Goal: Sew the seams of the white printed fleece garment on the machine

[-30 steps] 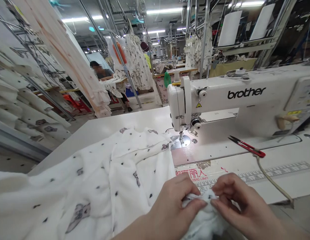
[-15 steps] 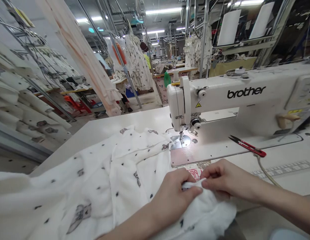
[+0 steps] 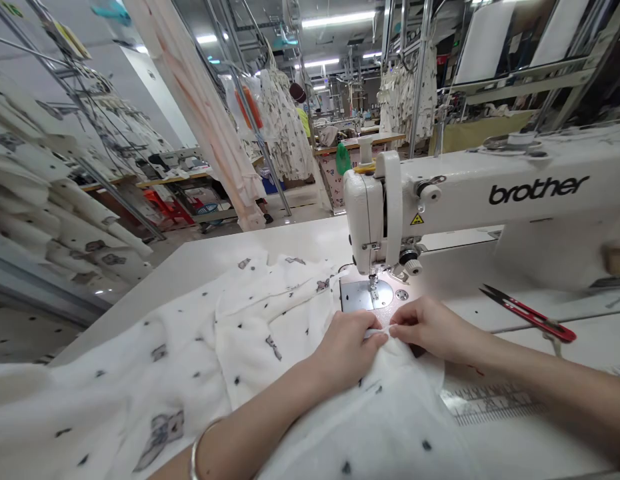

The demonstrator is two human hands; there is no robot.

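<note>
White printed fabric [image 3: 155, 387] with small dark spots and grey motifs lies across the table, bunched near the sewing machine. My left hand [image 3: 347, 350] and my right hand [image 3: 430, 328] pinch a folded edge of it together, fingertips nearly meeting. Just behind them stands the presser foot [image 3: 373, 287] of the white Brother sewing machine [image 3: 490, 193], over a metal needle plate [image 3: 363, 295]. The fabric stops at the plate's left and front edges. A metal bangle [image 3: 194, 463] circles my left wrist.
Red-handled thread snips [image 3: 530, 313] lie on the white sewing table [image 3: 255, 257] right of my right hand, and a printed ruler scale [image 3: 490, 403] runs along its front. Racks of folded fabric stand left; hanging garments and other workstations fill the background.
Both hands have moved forward toward the presser foot, carrying the pinched fabric edge closer to the needle plate. The view has also shifted slightly, and a seated person at the left has gone from sight.
</note>
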